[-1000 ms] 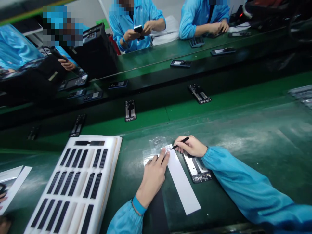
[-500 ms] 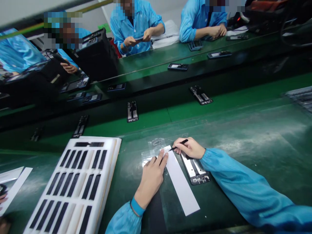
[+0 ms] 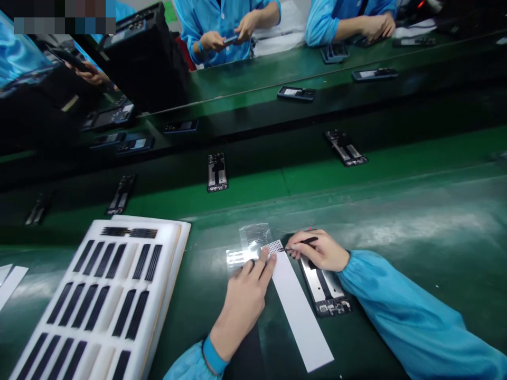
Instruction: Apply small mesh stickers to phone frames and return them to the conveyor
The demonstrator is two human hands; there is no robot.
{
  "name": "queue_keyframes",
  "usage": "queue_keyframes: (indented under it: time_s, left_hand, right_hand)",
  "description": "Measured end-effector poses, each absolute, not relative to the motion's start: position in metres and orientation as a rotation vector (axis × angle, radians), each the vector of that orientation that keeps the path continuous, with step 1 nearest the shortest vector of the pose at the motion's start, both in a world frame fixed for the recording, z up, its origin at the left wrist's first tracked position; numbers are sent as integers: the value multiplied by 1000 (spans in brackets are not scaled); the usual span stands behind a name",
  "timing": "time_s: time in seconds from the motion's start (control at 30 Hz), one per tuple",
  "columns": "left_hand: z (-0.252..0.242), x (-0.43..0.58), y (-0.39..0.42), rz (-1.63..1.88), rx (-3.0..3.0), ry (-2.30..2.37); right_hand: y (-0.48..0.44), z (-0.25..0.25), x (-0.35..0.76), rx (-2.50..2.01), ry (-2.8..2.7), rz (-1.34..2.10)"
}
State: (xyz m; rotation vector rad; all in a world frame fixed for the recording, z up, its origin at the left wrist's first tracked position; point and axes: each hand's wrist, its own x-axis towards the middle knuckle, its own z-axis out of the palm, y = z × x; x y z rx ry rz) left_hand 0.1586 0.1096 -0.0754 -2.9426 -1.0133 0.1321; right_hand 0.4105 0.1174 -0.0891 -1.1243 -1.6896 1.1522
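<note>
Mesh sheet [image 3: 273, 247], small, grey, perforated, lying at the upper end of a long white strip [image 3: 299, 322] on the green table [image 3: 415, 221], its edge meeting a clear film [image 3: 253, 236] that lies crumpled just to the left. Right hand [image 3: 319, 252]: thumb and fingers pinched together on black tweezers [image 3: 308, 241], whose tips reach toward the near corner of the sheet. Left hand [image 3: 242, 306]: fingers slightly spread and apparently pressed down on the film and the edge of the strip, just below the sheet. Phone frame [image 3: 325, 290], metal with black bands, lying under the right hand, just beside the strip. Foam tray [image 3: 168, 274], white, to the left, holding rows of black strips [image 3: 105, 261]. Risks, as judged: the sheet looks thin and light, so too hard a pinch could crease it or distort its holes; a slip of the tweezers could scratch or tear it, or flick it onto the film, where static might make it cling. If the left fingers eased off, the strip or film could slide and carry the sheet out of line. Bare fingertips could leave marks on the sheet or film. The right hand sits close above the frame, so a careless move could knock it aside.
</note>
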Motion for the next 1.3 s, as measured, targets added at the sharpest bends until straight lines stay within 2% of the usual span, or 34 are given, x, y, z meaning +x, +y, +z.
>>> queue_keyframes:
  time_s: [0.47, 0.97, 1.17, 1.3]
  left_hand:
    - [-75, 160, 109, 67, -2955, -989]
    - [-78, 161, 107, -75, -3064, -1136]
    - [-81, 160, 106, -279, -3204, -1348]
    - [-84, 154, 105, -652, -3285, -1698]
  right_hand:
    - [152, -58, 411, -1154, -2046, 1183]
    - [143, -85, 414, -1222, -1651, 1371]
    - [145, -86, 414, -1205, -1479, 1440]
    - [140, -82, 432, -1263, -1358, 1316]
